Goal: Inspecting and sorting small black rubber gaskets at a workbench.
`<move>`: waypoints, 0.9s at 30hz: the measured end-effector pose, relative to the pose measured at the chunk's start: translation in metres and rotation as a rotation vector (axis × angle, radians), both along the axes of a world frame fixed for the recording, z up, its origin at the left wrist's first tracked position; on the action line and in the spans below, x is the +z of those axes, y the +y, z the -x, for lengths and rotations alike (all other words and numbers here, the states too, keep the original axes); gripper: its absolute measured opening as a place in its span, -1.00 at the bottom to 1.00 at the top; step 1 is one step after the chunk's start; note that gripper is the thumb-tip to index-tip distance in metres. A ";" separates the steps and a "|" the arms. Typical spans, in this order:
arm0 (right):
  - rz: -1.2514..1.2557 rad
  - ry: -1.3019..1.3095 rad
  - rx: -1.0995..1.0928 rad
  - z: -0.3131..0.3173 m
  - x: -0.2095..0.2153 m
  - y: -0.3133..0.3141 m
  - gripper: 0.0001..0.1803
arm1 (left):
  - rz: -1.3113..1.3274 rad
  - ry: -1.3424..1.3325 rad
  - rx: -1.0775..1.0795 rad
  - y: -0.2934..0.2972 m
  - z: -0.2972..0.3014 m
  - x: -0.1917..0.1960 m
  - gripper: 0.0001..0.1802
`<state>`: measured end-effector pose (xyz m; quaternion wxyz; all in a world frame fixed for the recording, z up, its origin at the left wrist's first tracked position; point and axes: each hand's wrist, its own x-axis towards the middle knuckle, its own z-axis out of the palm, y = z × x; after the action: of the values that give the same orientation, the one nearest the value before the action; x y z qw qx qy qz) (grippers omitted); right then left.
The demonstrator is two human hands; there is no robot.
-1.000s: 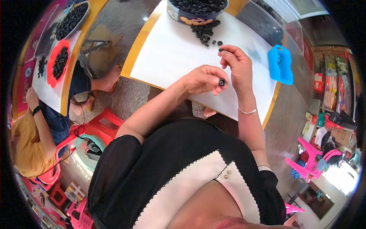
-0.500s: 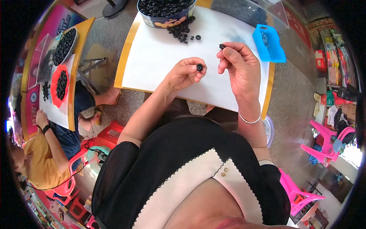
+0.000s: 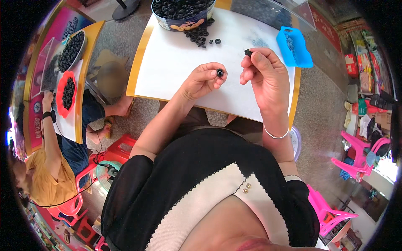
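Between thumb and fingers of my left hand point(image 3: 205, 79) is a small black ring-shaped part point(image 3: 220, 72), its round hole facing up. My right hand point(image 3: 268, 73) pinches another small black part point(image 3: 248, 52) at its fingertips, apart from the left one and a little higher. Both hands hover over the white tabletop point(image 3: 163, 62). Beyond them a round tub point(image 3: 182, 23) is heaped with black ring parts, and a loose pile of black parts point(image 3: 199, 35) has spilled in front of it.
A blue scoop-shaped tray point(image 3: 295, 48) lies at the table's right edge, near a clear bin point(image 3: 272, 14) at the back. At left, another person point(image 3: 52, 167) sits by a table with a red bowl point(image 3: 67, 94) of black parts. Pink chairs point(image 3: 360, 154) stand right.
My right hand has shifted slightly right, and the part in it now sticks out more visibly. My left hand is almost still. The other person's hand has moved farther up their table.
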<state>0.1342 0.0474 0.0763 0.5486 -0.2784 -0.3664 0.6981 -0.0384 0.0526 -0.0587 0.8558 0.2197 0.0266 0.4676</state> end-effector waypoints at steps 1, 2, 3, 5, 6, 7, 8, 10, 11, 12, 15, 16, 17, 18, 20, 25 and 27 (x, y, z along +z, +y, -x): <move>0.006 0.012 0.010 0.000 0.000 0.000 -0.82 | 0.003 -0.001 -0.003 0.000 0.000 0.001 -0.76; 0.013 0.024 0.020 -0.001 0.001 0.000 -0.82 | 0.006 -0.003 -0.006 0.000 0.001 0.001 -0.77; 0.019 0.036 0.029 -0.001 0.001 0.000 -0.83 | 0.009 -0.003 -0.010 0.000 0.001 0.002 -0.77; -0.010 -0.056 -0.021 0.001 0.000 0.001 -0.83 | 0.048 0.029 0.034 0.000 0.000 0.002 -0.76; -0.024 -0.102 -0.045 0.002 -0.002 0.002 -0.83 | 0.068 0.044 0.056 0.000 -0.001 0.003 -0.76; -0.043 -0.208 -0.068 0.002 -0.003 0.001 -0.84 | 0.095 0.053 0.101 -0.001 -0.001 0.003 -0.76; -0.062 -0.314 -0.090 0.002 -0.005 -0.001 -0.84 | 0.123 0.062 0.146 -0.002 -0.002 0.004 -0.75; -0.087 -0.454 -0.114 0.001 -0.012 -0.005 -0.84 | 0.163 0.123 0.214 -0.006 -0.005 0.010 -0.73; -0.093 -0.491 -0.113 0.000 -0.017 -0.007 -0.85 | 0.174 0.172 0.238 -0.008 -0.006 0.015 -0.71; -0.101 -0.527 -0.113 0.001 -0.020 -0.008 -0.85 | 0.185 0.221 0.262 -0.009 -0.006 0.020 -0.69; -0.138 -0.607 -0.122 0.004 -0.027 -0.011 -0.86 | 0.178 0.222 0.260 -0.009 -0.007 0.025 -0.74; -0.145 -0.629 -0.129 0.005 -0.028 -0.012 -0.86 | 0.176 0.234 0.264 -0.010 -0.008 0.027 -0.74; -0.150 -0.644 -0.126 0.006 -0.028 -0.012 -0.86 | 0.173 0.247 0.268 -0.011 -0.008 0.028 -0.74; -0.155 -0.660 -0.123 0.006 -0.028 -0.012 -0.87 | 0.170 0.259 0.271 -0.011 -0.009 0.029 -0.74; -0.160 -0.691 -0.122 0.006 -0.028 -0.012 -0.87 | 0.164 0.270 0.273 -0.012 -0.009 0.030 -0.75; -0.191 -0.801 -0.136 0.006 -0.029 -0.013 -0.87 | 0.122 0.323 0.317 -0.012 -0.010 0.034 -0.76; -0.255 -0.868 -0.157 0.005 -0.032 -0.012 -0.86 | 0.080 0.375 0.349 -0.012 -0.010 0.037 -0.77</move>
<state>0.1296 0.0349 0.0446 0.4256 -0.5021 -0.6230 0.4227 -0.0281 0.0401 -0.0217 0.7503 0.2607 0.2405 0.5579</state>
